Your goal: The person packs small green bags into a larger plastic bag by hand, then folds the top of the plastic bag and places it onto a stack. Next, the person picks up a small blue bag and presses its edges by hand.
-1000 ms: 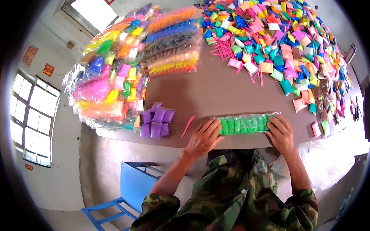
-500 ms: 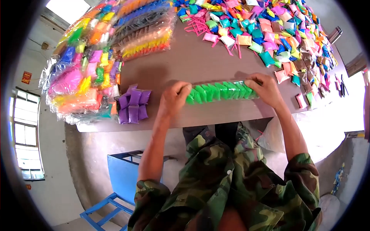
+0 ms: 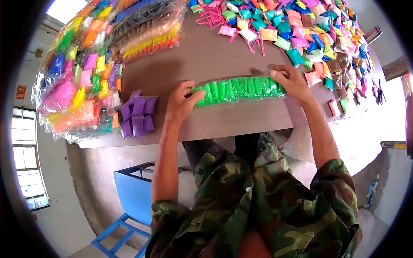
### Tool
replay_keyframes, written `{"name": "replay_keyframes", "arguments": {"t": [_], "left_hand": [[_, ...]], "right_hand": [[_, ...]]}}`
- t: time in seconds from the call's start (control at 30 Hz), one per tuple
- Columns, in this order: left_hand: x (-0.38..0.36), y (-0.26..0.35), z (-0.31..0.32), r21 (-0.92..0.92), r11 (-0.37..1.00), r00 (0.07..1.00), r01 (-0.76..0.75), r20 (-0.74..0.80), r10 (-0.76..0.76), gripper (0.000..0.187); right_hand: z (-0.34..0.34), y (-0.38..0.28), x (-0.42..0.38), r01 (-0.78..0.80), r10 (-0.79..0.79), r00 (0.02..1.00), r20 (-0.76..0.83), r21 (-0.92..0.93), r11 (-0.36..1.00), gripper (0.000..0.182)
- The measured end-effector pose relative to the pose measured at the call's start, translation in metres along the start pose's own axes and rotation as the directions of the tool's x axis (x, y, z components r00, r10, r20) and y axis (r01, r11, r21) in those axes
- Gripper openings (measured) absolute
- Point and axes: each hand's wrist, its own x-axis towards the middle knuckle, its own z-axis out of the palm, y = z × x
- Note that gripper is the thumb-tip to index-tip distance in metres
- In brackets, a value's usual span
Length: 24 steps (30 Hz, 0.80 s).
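A long clear plastic bag (image 3: 234, 92) with a row of bright green packets inside stretches level between my two hands, close over the brown tabletop. My left hand (image 3: 180, 103) grips its left end, thumb in front and fingers curled behind. At the right end, my right hand (image 3: 296, 86) has its thumb on the near side of the bag and its fingers at the back edge. Left of my left hand lies a small cluster of purple packets (image 3: 137, 114). The green packets stand side by side, some covered by glare on the plastic.
Filled bags of mixed colours (image 3: 81, 86) are piled at the table's left, with rows of bagged packets (image 3: 150, 38) behind. Loose colourful packets (image 3: 297, 32) heap at the back right, beside pink strips (image 3: 213, 17). A blue chair (image 3: 133, 189) stands below the table (image 3: 215, 124).
The bag of green packets has come lower toward the tabletop and shows more of its broad face. My left hand's fingers have loosened from a tight fist around the bag's end.
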Motion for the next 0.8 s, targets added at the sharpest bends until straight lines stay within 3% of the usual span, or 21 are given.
{"name": "replay_keyframes", "arguments": {"t": [0.1,0.3,0.33,0.47,0.53,0.7,0.73,0.77,0.8], "left_hand": [[0.001,-0.001,-0.001,0.003,1.000,1.000,0.017,-0.019,-0.016,0.070],[0.006,0.020,-0.016,-0.088,0.996,0.998,0.004,-0.070,-0.010,0.064],[0.008,0.028,-0.024,-0.081,0.997,0.996,-0.006,-0.091,-0.001,0.062],[0.025,0.073,-0.060,-0.071,0.990,0.969,-0.121,-0.224,0.102,0.059],[0.039,0.098,-0.082,0.002,0.955,0.899,-0.298,-0.337,0.281,0.059],[0.105,0.160,-0.157,0.234,0.917,0.818,-0.323,-0.419,0.395,0.061],[0.122,0.170,-0.169,0.267,0.895,0.758,-0.358,-0.476,0.446,0.059],[0.138,0.179,-0.179,0.303,0.870,0.693,-0.389,-0.526,0.493,0.057],[0.155,0.184,-0.192,0.305,0.869,0.690,-0.390,-0.527,0.495,0.057]], "right_hand": [[-0.007,0.004,-0.012,-0.024,0.013,0.996,0.083,0.129,0.991,0.063],[0.001,-0.011,-0.005,-0.068,0.067,0.998,0.015,0.297,0.953,0.056],[-0.002,-0.021,-0.001,-0.094,0.079,0.995,0.065,0.279,0.956,0.053],[0.011,-0.066,0.028,0.028,-0.021,1.000,-0.023,0.409,0.912,0.049],[0.018,-0.105,0.048,0.103,-0.101,0.995,-0.027,0.428,0.898,0.049],[0.040,-0.200,0.110,0.238,-0.251,0.967,-0.036,0.476,0.847,0.054],[0.043,-0.211,0.130,0.277,-0.273,0.960,-0.065,0.367,0.888,0.058],[0.048,-0.225,0.148,0.268,-0.270,0.962,-0.047,0.358,0.894,0.060],[0.058,-0.240,0.164,0.261,-0.272,0.962,-0.030,0.402,0.878,0.055]]}}
